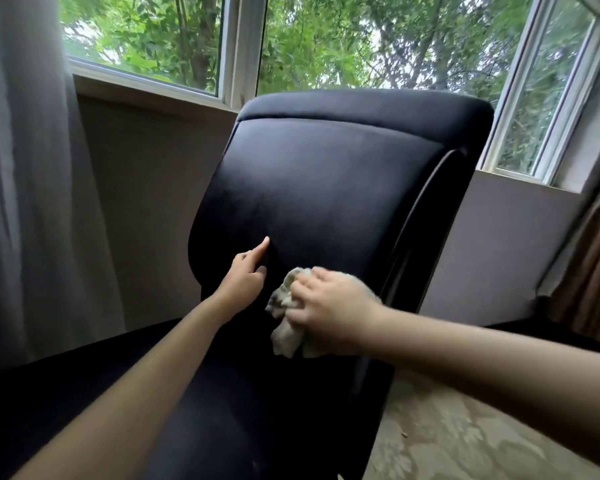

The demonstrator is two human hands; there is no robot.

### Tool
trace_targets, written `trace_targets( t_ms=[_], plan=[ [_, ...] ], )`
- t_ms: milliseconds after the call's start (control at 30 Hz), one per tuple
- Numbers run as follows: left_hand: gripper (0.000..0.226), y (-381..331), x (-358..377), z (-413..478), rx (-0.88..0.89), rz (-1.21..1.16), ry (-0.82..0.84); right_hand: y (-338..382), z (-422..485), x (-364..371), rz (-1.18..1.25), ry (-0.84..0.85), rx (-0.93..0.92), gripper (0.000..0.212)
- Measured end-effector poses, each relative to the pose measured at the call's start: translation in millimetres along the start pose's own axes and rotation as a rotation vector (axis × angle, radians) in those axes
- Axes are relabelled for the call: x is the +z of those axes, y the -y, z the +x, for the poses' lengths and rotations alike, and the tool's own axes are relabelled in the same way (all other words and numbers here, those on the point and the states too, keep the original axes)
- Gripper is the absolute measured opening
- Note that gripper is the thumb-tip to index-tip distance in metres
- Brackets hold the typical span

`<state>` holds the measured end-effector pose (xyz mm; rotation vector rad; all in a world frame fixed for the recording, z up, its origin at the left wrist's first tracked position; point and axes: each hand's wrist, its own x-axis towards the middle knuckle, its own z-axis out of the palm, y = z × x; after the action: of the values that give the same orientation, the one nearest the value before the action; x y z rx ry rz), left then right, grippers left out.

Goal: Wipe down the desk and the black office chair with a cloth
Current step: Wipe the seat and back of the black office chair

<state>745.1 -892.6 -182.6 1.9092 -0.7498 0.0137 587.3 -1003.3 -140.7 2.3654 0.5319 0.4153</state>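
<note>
Right hand (326, 306) works low on the backrest of the black padded office chair (326, 188).
Its grip bunches the crumpled off-white cloth (286, 332) against the upholstery, hiding much of it. Left hand (245, 280) touches the backrest with a straight forefinger, its grip holding nothing and its other fingers hidden. The seat is dark and the base is cut off.

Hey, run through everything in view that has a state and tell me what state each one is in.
black office chair: upright, backrest facing the camera.
cloth: crumpled, pressed against the lower backrest under the right hand.
right hand: fingers curled over the cloth, gripping it.
left hand: index finger straight, touching the backrest, holding nothing.
curtain: hanging at the left.
</note>
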Motion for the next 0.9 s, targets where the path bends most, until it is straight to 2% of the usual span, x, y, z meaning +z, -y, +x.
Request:
trace_targets(
  t_ms=[33, 100, 167, 233, 300, 433, 533, 733, 833, 900],
  plan=[
    [0.06, 2, -4, 3, 0.016, 0.004, 0.027, -18, 5, -7, 0.045, -0.036, 0.03, 0.048],
    [0.06, 8, -9, 6, 0.036, 0.009, 0.069, -75, 18, -36, 0.045, -0.107, 0.223, 0.059],
    [0.062, 12, -10, 5, 0.051, -0.011, 0.089, -134, 21, -67, -0.055, -0.155, 0.52, 0.052],
    [0.065, 13, -6, 1, 0.039, -0.031, 0.1, -170, 18, -89, -0.007, -0.152, 0.761, 0.05],
    [0.071, 11, -2, -3, 0.02, -0.046, 0.092, -172, 17, -94, -0.008, -0.124, 0.839, 0.05],
    [0.084, 7, 0, -6, -0.004, -0.012, 0.05, -135, 24, -77, -0.066, -0.104, 0.82, 0.047],
    [0.09, 6, -3, -10, -0.041, -0.03, 0.051, -99, 26, -60, -0.07, -0.102, 0.701, 0.046],
    [0.088, 23, -8, -9, -0.049, 0.006, 0.043, -13, 33, 8, 0.021, -0.081, 0.481, 0.039],
    [0.083, 39, -14, -18, -0.081, 0.004, 0.083, 35, 34, 56, 0.083, -0.124, 0.382, 0.026],
    [0.077, 58, -26, -31, -0.144, 0.07, 0.095, 65, 33, 93, 0.199, -0.023, 0.371, 0.044]
  ],
)
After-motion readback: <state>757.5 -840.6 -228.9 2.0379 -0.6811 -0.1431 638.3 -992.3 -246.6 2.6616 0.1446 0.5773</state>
